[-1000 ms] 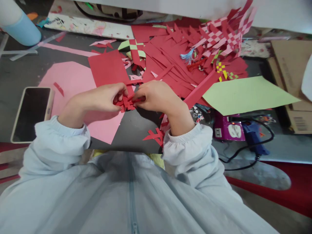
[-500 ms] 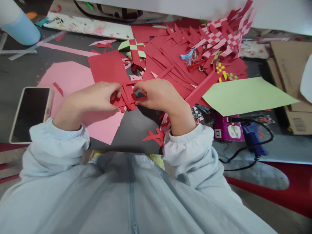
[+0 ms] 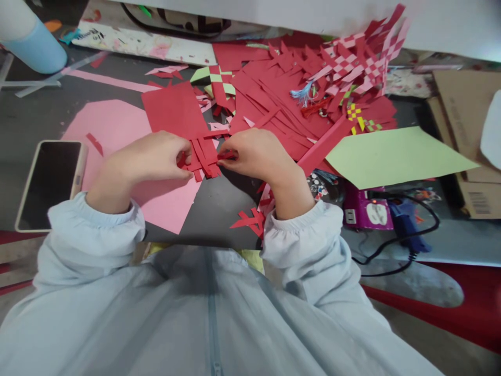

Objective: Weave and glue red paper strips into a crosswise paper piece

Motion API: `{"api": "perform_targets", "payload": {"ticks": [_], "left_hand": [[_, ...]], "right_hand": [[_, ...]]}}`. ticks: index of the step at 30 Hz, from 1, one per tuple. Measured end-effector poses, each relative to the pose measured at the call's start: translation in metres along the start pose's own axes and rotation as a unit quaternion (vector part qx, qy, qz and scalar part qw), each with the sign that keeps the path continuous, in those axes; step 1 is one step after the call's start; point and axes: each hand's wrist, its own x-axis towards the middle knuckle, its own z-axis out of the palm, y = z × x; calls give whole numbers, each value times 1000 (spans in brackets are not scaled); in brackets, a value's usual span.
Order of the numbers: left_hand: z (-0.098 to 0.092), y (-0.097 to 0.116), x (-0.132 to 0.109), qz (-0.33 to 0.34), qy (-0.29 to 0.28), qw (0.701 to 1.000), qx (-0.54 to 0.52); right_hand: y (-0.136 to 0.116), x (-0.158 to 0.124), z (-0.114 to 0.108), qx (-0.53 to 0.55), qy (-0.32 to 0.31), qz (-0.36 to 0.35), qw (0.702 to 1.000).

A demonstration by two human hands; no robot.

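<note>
My left hand (image 3: 151, 159) pinches the left side of a small bundle of red paper strips (image 3: 204, 158) held just above the table. My right hand (image 3: 256, 154) pinches one red strip at the bundle's right edge. Both hands are closed, thumbs against fingertips. The strips lie side by side and partly crossed. Under my left hand lies a pink paper sheet (image 3: 117, 130). A red paper sheet (image 3: 174, 109) sits just beyond the bundle.
A large heap of red strips and woven red-pink pieces (image 3: 313, 89) fills the far middle. A phone (image 3: 50, 183) lies at the left, a light green sheet (image 3: 391, 154) and a blue glue gun (image 3: 405, 222) at the right. Cardboard boxes (image 3: 465, 136) stand far right.
The strip bundle has spread out flatter between my hands. My right fingers have shifted to pinch a single strip at its right edge. Both hands stayed in place.
</note>
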Motion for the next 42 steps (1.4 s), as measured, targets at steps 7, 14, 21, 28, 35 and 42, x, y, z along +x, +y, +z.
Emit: {"api": "perform_targets", "payload": {"ticks": [7, 14, 21, 28, 35, 42], "left_hand": [[0, 0, -1, 8, 3, 1000, 2], [-1, -8, 1, -30, 20, 999, 28], [-3, -19, 4, -60, 69, 993, 68], [-3, -18, 2, -48, 102, 991, 73], [-1, -19, 4, -58, 122, 989, 59], [3, -24, 6, -26, 142, 988, 54]], "right_hand": [[0, 1, 0, 6, -2, -4, 1000], [1, 3, 3, 1, -3, -4, 1000], [0, 8, 9, 1, 7, 6, 1000], [-6, 8, 16, 11, 45, 8, 999], [-10, 7, 20, 31, 72, -27, 997], [-15, 7, 22, 24, 20, -96, 995]]}}
